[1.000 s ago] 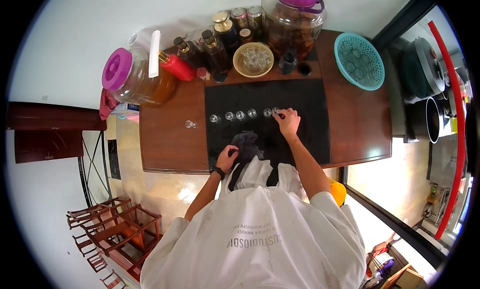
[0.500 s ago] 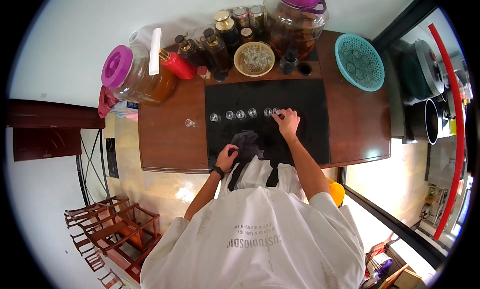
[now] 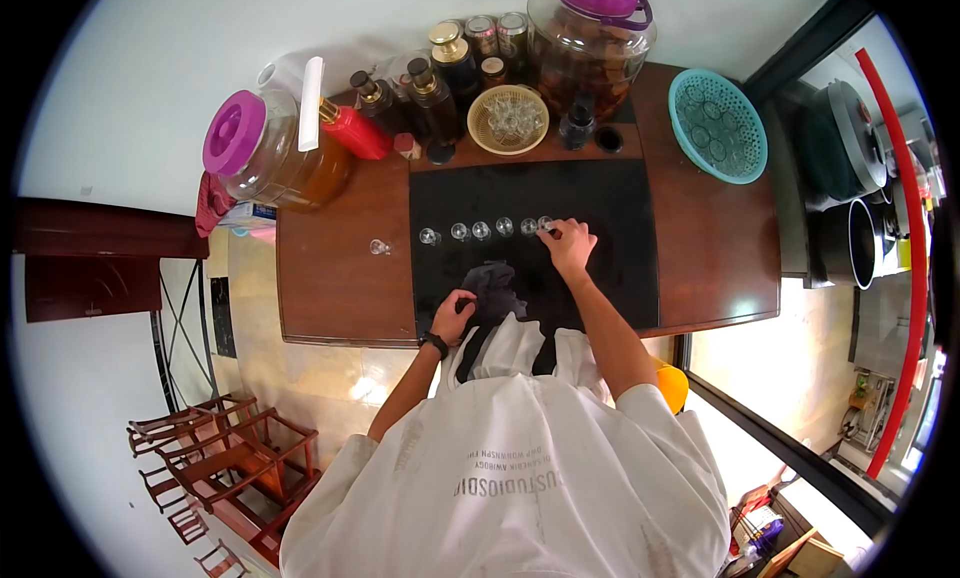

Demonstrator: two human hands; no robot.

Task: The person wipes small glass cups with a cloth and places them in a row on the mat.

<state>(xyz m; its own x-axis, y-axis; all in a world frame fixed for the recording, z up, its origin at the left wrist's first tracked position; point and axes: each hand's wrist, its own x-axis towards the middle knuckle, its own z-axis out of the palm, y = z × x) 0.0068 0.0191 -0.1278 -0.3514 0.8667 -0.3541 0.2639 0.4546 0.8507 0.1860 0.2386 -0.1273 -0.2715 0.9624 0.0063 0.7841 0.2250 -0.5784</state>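
Note:
My right hand [image 3: 570, 248] pinches a small clear glass [image 3: 545, 223] between thumb and fingertips, at the right end of a row on the black table panel [image 3: 610, 278]. Close to its left stands another small glass [image 3: 528, 227]. Several more like them, including one glass [image 3: 480, 230], continue the row leftward. My left hand [image 3: 452, 318], with a dark band at the wrist, rests near the front edge. Its fingers curl at the left edge of a crumpled dark cloth [image 3: 495, 288], and dark fabric seems to show between thumb and forefinger.
One glass [image 3: 379, 247] lies on the brown wood at left. Behind stand a beige basket [image 3: 480, 143] of glassware, bottles [image 3: 433, 103], and large purple-lidded jars [image 3: 265, 163]. A turquoise basket [image 3: 755, 163] holding glasses sits at right. Wooden chairs [image 3: 235, 458] are on the floor at left.
My right hand has shifted slightly left with its glass. The neighbouring glass has also moved a little left, closer to the others. My left hand and the cloth look unchanged.

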